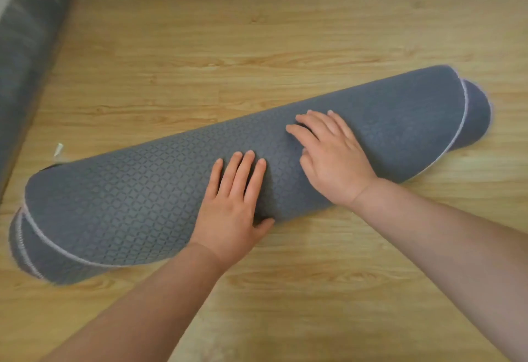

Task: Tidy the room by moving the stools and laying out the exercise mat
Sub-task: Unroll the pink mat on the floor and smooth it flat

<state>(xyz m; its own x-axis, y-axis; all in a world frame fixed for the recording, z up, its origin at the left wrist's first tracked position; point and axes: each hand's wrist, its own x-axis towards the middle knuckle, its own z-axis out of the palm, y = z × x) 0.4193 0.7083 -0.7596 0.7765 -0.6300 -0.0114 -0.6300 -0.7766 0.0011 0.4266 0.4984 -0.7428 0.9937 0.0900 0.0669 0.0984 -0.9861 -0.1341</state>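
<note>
The mat [128,190] lies rolled, slantwise on the floor [285,33]. The left hand [233,207] and right hand [335,161] press flat on top, fingers straight, neither grip closed (palms only). Push evenly with both hands so it unrolls straight.

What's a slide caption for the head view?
Left hand and right hand rest flat on the rolled grey mat on the wood floor.
</note>
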